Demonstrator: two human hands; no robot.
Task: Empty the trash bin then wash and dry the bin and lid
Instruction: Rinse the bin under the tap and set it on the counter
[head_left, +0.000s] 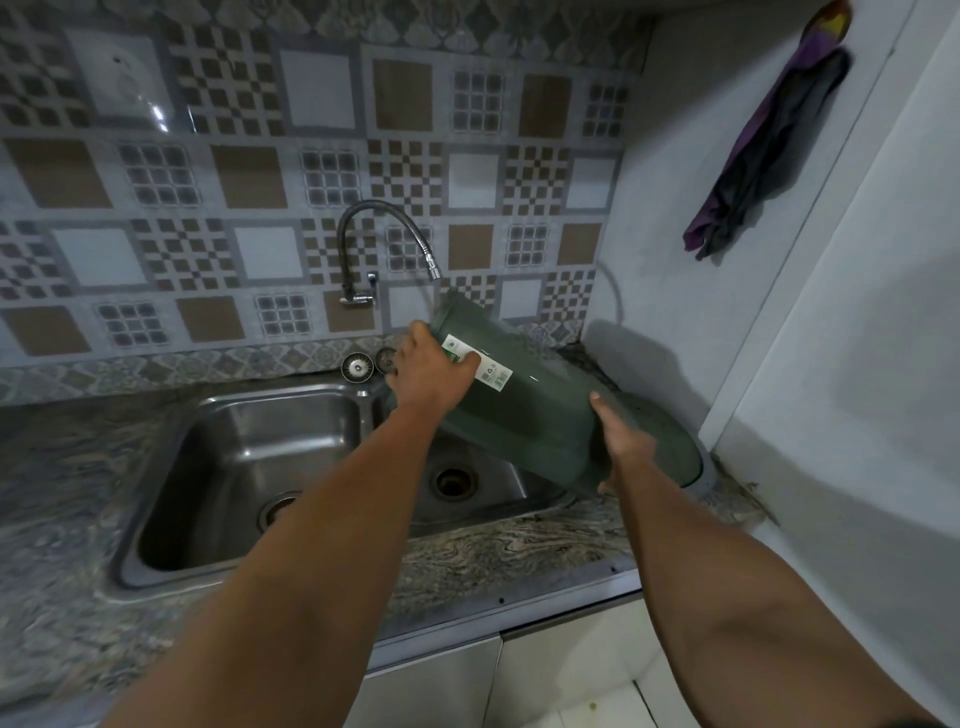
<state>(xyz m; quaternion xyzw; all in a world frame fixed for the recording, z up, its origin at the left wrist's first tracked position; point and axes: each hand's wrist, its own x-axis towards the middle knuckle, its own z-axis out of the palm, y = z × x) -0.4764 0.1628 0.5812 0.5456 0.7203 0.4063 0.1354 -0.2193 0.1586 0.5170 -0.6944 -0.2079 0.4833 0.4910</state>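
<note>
Both forearms reach forward from the lower edge of view toward the green bin (524, 410), which I hold tilted on its side above the right basin of the double sink (244, 467). My left hand (428, 371) wraps the bin's narrower base end, thumb lying across the white label (478, 364); my right hand (621, 447) grips the wide rim at the mouth end, fingers curled over its edge. The bin's long axis runs from upper left, just under the faucet (384, 244) spout, down to lower right, so the base sits high near the spout and the mouth faces away toward the right corner. A round green shape, probably the lid (670, 441), lies on the counter (519, 551) behind my right hand. No water is visibly running. Judged from this, rinsing calls for swinging the mouth round under the spout.
</note>
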